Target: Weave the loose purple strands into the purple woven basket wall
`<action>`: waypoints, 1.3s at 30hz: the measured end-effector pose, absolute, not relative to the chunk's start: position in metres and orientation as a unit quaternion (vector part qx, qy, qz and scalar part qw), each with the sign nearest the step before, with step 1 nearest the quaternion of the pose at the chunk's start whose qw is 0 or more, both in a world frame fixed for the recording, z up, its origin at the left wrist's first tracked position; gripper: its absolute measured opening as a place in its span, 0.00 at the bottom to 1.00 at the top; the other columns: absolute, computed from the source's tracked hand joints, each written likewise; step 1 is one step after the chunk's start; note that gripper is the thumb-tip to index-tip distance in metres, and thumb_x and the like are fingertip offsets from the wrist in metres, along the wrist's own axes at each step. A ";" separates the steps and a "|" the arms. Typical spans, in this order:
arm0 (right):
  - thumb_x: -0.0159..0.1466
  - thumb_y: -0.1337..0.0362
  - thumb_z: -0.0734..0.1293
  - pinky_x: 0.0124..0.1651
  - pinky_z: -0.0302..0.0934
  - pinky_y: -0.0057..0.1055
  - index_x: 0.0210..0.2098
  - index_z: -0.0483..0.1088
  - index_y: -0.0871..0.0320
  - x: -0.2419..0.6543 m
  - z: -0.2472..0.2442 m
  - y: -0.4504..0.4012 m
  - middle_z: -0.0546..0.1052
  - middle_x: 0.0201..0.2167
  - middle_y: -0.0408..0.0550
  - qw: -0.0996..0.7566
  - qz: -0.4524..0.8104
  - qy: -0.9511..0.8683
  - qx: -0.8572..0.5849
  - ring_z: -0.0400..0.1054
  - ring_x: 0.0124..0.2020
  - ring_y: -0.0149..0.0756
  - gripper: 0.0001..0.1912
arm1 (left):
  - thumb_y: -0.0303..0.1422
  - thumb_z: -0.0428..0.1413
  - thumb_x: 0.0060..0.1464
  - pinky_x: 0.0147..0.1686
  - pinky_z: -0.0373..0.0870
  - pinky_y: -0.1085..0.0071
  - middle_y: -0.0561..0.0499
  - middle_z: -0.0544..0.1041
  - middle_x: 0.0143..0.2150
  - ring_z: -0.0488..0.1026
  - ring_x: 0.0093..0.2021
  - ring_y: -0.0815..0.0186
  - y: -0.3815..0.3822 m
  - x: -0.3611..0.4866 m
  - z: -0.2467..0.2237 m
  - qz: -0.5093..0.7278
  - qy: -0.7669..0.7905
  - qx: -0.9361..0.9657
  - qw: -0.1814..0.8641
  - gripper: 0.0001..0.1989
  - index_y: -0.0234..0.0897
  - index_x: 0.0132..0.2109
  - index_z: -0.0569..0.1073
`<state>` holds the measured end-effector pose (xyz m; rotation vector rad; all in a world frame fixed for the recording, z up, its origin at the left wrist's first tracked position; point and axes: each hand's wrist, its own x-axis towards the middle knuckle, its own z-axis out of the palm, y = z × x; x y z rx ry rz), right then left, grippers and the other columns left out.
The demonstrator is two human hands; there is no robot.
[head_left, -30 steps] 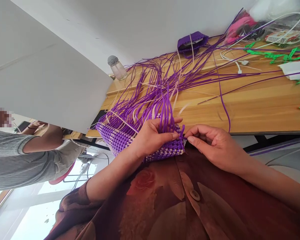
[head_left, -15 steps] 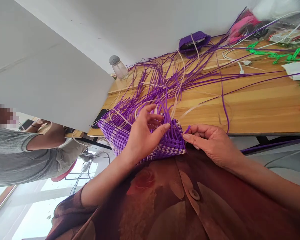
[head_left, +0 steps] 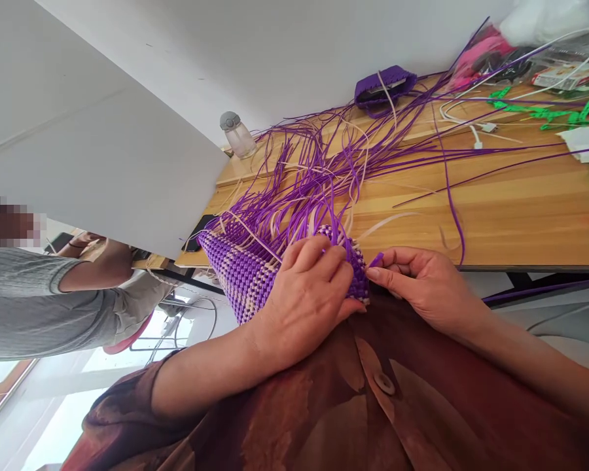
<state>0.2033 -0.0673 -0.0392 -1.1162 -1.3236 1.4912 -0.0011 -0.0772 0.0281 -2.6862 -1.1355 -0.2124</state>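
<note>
A woven basket (head_left: pixel 235 275) of purple and cream plastic strips lies on its side at the table's front edge, against my lap. Long loose strips (head_left: pixel 319 157) fan out from its open top across the table. Over the basket's right end, my left hand (head_left: pixel 311 301) is closed, with the fingers curled over the rim and the thumb on the near side. My right hand (head_left: pixel 417 281), just beyond the basket's right corner, pinches a purple strip (head_left: pixel 375 260) between thumb and fingertips. The strip's short end sticks up from the pinch.
A small purple woven pouch (head_left: pixel 385 85) and a grey-lidded bottle (head_left: pixel 238 135) stand along the wall. White cables (head_left: pixel 476 131), green strips (head_left: pixel 550 111) and plastic bags (head_left: pixel 491 59) lie at the right of the wooden table (head_left: pixel 520 216). Another person (head_left: pixel 78 301) sits at the left.
My left hand has come down from hovering over the strips and closed on the basket's right end. My right hand keeps its pinch on the purple strip.
</note>
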 end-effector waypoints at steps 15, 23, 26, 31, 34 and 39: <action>0.62 0.48 0.70 0.24 0.53 0.27 0.31 0.75 0.56 0.241 -0.036 -0.095 0.70 0.20 0.41 0.340 0.477 -0.633 -0.507 0.59 0.22 0.29 0.17 | 0.43 0.60 0.53 0.44 0.68 0.60 0.46 0.73 0.36 0.66 0.41 0.59 -0.059 0.028 0.004 -0.095 -0.261 -0.958 -0.072 0.14 0.34 0.34 0.76; 0.61 0.47 0.72 0.29 0.60 0.27 0.31 0.74 0.56 0.247 -0.008 -0.101 0.74 0.24 0.44 0.409 0.498 -0.584 -0.494 0.65 0.25 0.31 0.18 | 0.41 0.61 0.53 0.56 0.68 0.55 0.37 0.68 0.55 0.63 0.57 0.51 -0.077 0.038 0.052 -0.140 -0.295 -0.944 -0.054 0.14 0.33 0.38 0.76; 0.61 0.49 0.73 0.24 0.54 0.23 0.31 0.73 0.57 0.234 0.008 -0.085 0.70 0.21 0.39 0.402 0.569 -0.566 -0.441 0.58 0.22 0.25 0.17 | 0.40 0.61 0.53 0.62 0.61 0.53 0.35 0.64 0.60 0.60 0.62 0.49 -0.083 0.026 0.062 -0.170 -0.329 -0.928 -0.047 0.15 0.32 0.41 0.74; 0.60 0.49 0.73 0.20 0.44 0.23 0.29 0.72 0.58 0.216 0.017 -0.063 0.62 0.17 0.36 0.377 0.612 -0.587 -0.374 0.50 0.18 0.22 0.18 | 0.45 0.65 0.50 0.53 0.67 0.58 0.42 0.71 0.47 0.67 0.48 0.58 -0.082 0.003 0.065 -0.194 -0.371 -0.901 -0.110 0.20 0.35 0.39 0.69; 0.60 0.49 0.72 0.21 0.45 0.24 0.29 0.73 0.59 0.206 0.021 -0.050 0.65 0.18 0.39 0.353 0.588 -0.627 -0.370 0.53 0.20 0.24 0.18 | 0.46 0.66 0.49 0.49 0.68 0.60 0.47 0.73 0.40 0.67 0.44 0.59 -0.081 -0.007 0.066 -0.191 -0.404 -0.883 -0.141 0.21 0.37 0.37 0.67; 0.56 0.47 0.74 0.21 0.46 0.25 0.27 0.71 0.59 0.196 0.027 -0.037 0.67 0.19 0.41 0.327 0.583 -0.643 -0.374 0.55 0.20 0.25 0.20 | 0.51 0.67 0.45 0.50 0.68 0.59 0.45 0.75 0.48 0.67 0.51 0.55 -0.082 -0.016 0.063 -0.215 -0.458 -0.852 -0.136 0.32 0.37 0.50 0.68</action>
